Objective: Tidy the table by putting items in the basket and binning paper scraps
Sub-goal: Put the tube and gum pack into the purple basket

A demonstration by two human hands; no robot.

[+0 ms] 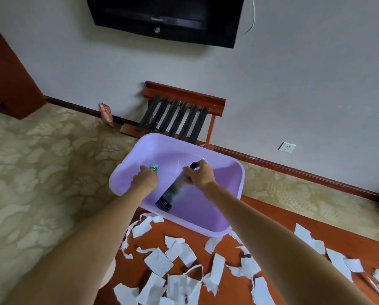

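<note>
A lilac plastic basket [232, 170] stands at the far corner of the red-brown table [272, 219]. My right hand [200, 176] is inside the basket, shut on the capped end of a dark tube [173, 193] that slants down to the basket floor. Over the basket's left side, my left hand [144, 179] is closed on a small green and white packet [155, 168], which pokes out above the fingers. Several torn white paper scraps [158, 261] lie scattered across the table in front of the basket.
More scraps [338, 260] lie on the table's right part. Beyond the table is patterned carpet [41, 161], a wooden luggage rack [179, 115] against the wall, a wall socket [287, 147] and a wall-mounted television [166, 18].
</note>
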